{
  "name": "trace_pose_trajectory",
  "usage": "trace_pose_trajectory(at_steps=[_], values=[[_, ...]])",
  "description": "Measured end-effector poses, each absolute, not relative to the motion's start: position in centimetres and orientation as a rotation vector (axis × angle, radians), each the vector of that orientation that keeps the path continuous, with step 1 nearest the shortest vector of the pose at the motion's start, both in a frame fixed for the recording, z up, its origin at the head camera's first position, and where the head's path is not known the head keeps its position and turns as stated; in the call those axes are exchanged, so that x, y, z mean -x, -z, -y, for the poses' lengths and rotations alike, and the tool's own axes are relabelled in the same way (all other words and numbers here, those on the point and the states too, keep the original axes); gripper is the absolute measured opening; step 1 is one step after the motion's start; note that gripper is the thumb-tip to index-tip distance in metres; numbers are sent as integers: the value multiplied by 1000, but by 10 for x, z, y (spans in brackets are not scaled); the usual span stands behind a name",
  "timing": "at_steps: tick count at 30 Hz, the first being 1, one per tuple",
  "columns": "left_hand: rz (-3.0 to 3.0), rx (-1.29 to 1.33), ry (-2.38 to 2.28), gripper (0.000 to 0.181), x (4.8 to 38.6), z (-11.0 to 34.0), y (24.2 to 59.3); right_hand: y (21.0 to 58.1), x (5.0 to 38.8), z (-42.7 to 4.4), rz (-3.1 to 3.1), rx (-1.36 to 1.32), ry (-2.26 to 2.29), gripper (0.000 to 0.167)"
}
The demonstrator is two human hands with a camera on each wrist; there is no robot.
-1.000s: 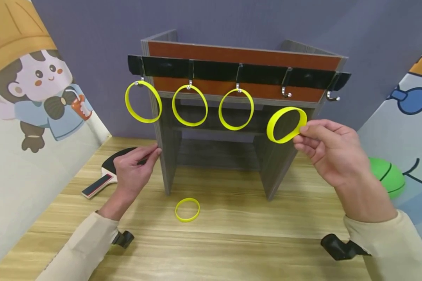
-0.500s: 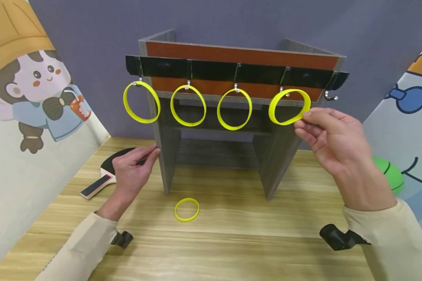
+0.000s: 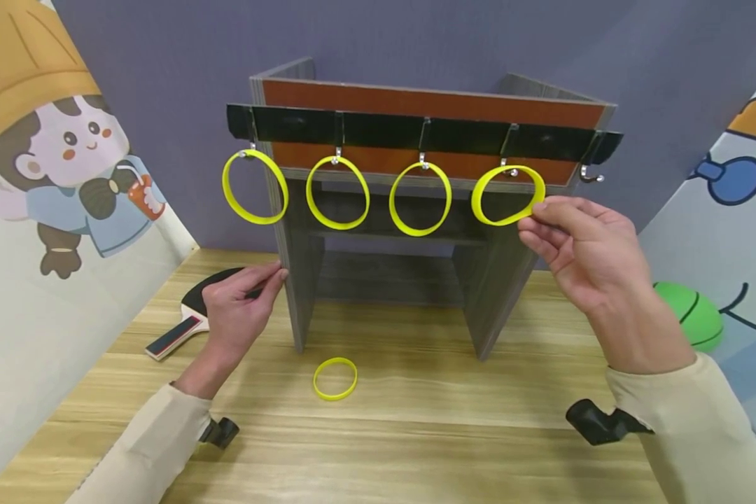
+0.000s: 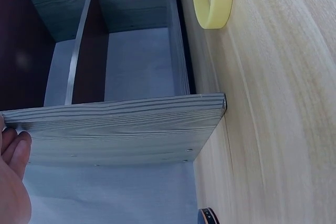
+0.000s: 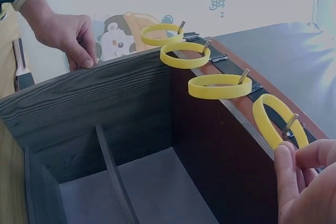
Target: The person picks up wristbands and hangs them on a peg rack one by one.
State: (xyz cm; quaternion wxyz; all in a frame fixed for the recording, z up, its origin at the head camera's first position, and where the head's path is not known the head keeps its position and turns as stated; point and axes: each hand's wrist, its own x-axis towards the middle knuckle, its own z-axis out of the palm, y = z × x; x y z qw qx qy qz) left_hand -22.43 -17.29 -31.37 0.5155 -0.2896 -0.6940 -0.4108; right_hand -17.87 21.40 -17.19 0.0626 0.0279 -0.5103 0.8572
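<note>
My right hand (image 3: 595,252) pinches a yellow silicone wristband (image 3: 477,199) by its lower right edge. The tip of the fourth hook (image 5: 292,121) shows inside this band in the right wrist view. Three more yellow wristbands (image 3: 367,199) hang from the hooks to its left, on a black strip (image 3: 378,129) along the shelf's red-brown front board. With thumb and fingertips, my left hand (image 3: 236,304) holds the edge of the grey wooden shelf's left side panel (image 4: 121,124). Another yellow wristband (image 3: 316,383) lies on the table before the shelf.
The fifth hook (image 3: 592,175), at the strip's right end, bears no band. A table tennis bat (image 3: 176,337) lies on the wooden table (image 3: 416,448) left of the shelf, partly behind my left hand. Cartoon-printed walls (image 3: 12,336) stand at both sides.
My right hand has raised the wristband from below the fourth hook to its height, then shifted it slightly left so the hook tip shows within it. My left hand stays on the panel.
</note>
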Motion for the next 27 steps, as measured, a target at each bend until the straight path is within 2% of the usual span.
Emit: trace_pose_trajectory(at_steps=[10,17,23,27], values=[[1688,696,967,17,223,174,314,174,180,-211,1557,-103,-2568,18],[1680,701,978,18,223,174,314,177,181,-209,1573,-132,-2554,10],[1670,700,987,19,224,172,314,180,179,-210,1618,-90,-2517,25],[1660,695,989,19,224,172,313,181,179,-211,1622,-98,-2506,25]])
